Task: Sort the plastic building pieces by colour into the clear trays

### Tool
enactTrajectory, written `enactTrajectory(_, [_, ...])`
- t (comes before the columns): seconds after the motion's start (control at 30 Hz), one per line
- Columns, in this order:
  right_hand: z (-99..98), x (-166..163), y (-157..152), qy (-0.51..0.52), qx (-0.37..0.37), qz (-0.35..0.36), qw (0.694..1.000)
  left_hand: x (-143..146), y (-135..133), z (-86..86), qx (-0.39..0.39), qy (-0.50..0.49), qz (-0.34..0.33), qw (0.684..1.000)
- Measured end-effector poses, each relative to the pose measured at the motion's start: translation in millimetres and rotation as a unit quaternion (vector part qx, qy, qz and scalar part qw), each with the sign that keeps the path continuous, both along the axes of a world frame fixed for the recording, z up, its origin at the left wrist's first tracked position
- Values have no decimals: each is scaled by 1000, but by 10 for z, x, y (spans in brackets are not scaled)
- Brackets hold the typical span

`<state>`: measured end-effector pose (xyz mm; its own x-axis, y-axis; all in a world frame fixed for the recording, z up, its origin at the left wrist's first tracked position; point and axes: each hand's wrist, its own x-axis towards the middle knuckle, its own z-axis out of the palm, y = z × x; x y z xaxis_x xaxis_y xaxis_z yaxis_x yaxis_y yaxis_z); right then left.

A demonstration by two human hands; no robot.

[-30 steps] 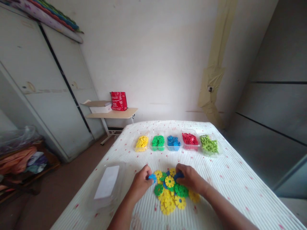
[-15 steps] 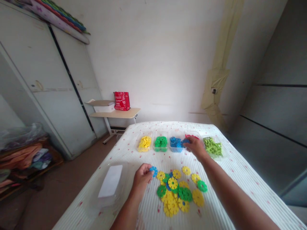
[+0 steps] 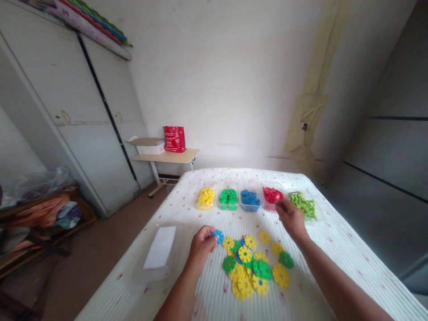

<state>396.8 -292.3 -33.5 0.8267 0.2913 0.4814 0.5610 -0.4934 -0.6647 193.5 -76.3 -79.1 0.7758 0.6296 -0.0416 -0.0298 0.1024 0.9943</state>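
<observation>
"What does the piece look like?"

"It's a blue disc [image 3: 218, 236], flat and round, with notches cut around its rim like petals."

"And where is it?"

"At the left hand [image 3: 201, 243], which pinches its edge between thumb and forefinger. Most of it sticks out past the fingertips, toward the pile of yellow, green and blue pieces [image 3: 245, 281]. A small yellow disc [image 3: 228, 243] lies just beside it."

"Which way does it point?"

"One flat face is turned toward the camera. It's round, about as long one way as another, so I can't name a long axis."

"And the right hand [image 3: 291, 217]?"

"Its fingers are bent close together by the front right corner of the red tub [image 3: 269, 207]. I can't tell whether they grip anything."
</observation>
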Motion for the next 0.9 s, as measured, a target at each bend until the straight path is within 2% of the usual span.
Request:
enactTrajectory(0.17, [-389, -14, -390, -5, -61, 39, 997, 7, -33, 12, 9, 9, 10, 1000])
enactTrajectory(0.27, [-483, -57, -410, 13, -106, 47, 993, 82, -64, 79, 19, 10, 8, 1000])
enactTrajectory(0.33, [-495, -90, -365, 0, -139, 49, 989, 197, -96, 193, 42, 9, -7, 999])
enactTrajectory(0.5, [-512, -137, -288, -48, -201, 46, 977, 786, -194, 622, 96, -1, -33, 995])
enactTrajectory(0.6, [-531, -133, -297, -46, -206, 44, 977, 1239, -255, 789, 107, 11, -39, 993])
enactTrajectory(0.67, [-537, -125, -304, -42, -199, 42, 978, 1478, -288, 805, 119, 32, -34, 992])
enactTrajectory(0.73, [-539, -115, -307, -41, -191, 43, 980, 1610, -304, 753, 139, 52, -15, 989])
enactTrajectory(0.8, [-539, -108, -308, -41, -186, 47, 980, 1616, -297, 663, 170, 62, 10, 983])
enactTrajectory(0.9, [-533, -105, -311, -38, -190, 53, 980, 1411, -258, 535, 222, 55, 37, 973])
